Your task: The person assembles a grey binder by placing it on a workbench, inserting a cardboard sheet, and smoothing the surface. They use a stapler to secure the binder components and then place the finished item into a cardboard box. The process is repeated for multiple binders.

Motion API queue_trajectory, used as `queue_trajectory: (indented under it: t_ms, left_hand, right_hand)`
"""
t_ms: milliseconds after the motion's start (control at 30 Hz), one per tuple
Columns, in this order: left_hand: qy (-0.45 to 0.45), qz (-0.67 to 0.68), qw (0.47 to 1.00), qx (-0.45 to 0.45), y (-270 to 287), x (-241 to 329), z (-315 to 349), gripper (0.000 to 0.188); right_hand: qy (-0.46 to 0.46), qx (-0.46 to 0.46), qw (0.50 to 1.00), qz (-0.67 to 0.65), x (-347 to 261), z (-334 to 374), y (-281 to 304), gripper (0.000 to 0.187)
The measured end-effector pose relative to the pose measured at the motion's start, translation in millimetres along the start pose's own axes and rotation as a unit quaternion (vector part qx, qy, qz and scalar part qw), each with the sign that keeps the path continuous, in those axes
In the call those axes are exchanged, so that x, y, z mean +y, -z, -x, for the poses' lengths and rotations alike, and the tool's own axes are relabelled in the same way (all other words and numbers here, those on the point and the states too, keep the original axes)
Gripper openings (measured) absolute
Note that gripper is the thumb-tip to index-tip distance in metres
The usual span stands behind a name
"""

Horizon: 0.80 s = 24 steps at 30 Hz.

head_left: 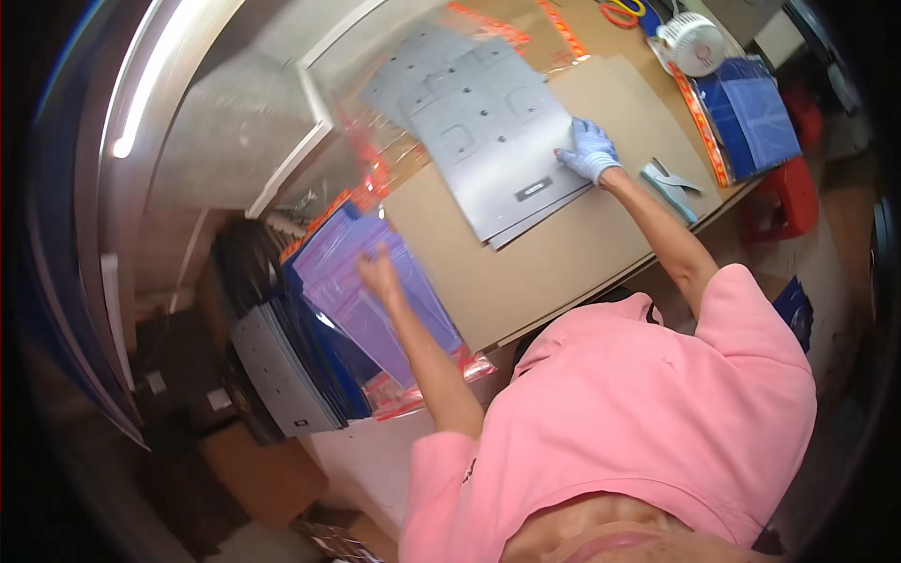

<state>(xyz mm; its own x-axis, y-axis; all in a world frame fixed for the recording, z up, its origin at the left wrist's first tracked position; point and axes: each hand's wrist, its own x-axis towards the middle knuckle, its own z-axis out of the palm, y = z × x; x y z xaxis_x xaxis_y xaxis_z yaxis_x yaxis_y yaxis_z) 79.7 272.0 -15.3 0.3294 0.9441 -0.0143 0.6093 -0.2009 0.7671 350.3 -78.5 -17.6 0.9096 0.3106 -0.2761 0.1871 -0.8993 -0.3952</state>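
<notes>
A silver-grey metal panel [497, 159] with small dark studs and a rectangular slot lies on top of another panel on the cardboard-covered table. My right hand [593, 155], in a light blue glove, rests at its right edge, thumb and fingers spread on the surface. At the left, my bare left hand [378, 274] is over a pile of purple translucent plastic bags [361, 310]. Its fingers look apart and slightly blurred, with nothing visible between them; whether they touch the top bag is unclear.
Brown cardboard [422, 225] covers the table. A teal-and-grey tool [671, 188] lies right of my gloved hand. Beyond are a white fan [694, 44], blue plastic packets [755, 117] and yellow-red scissors [622, 11]. More panels [286, 366] stand at the left; a red stool [793, 202] is at right.
</notes>
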Motion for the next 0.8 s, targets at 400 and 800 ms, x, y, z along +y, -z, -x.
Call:
queue_trajectory:
  t_ms: [400, 800]
  left_hand:
    - [0.184, 0.096, 0.934, -0.290, -177, 93, -13, 0.070]
    - [0.237, 0.295, 0.878, -0.293, -163, 219, -56, 0.051]
  right_hand:
    - [-0.077, -0.150, 0.973, -0.160, 10, -58, 24, 0.061]
    - [0.070, 0.007, 0.970, -0.231, -61, -175, 80, 0.046]
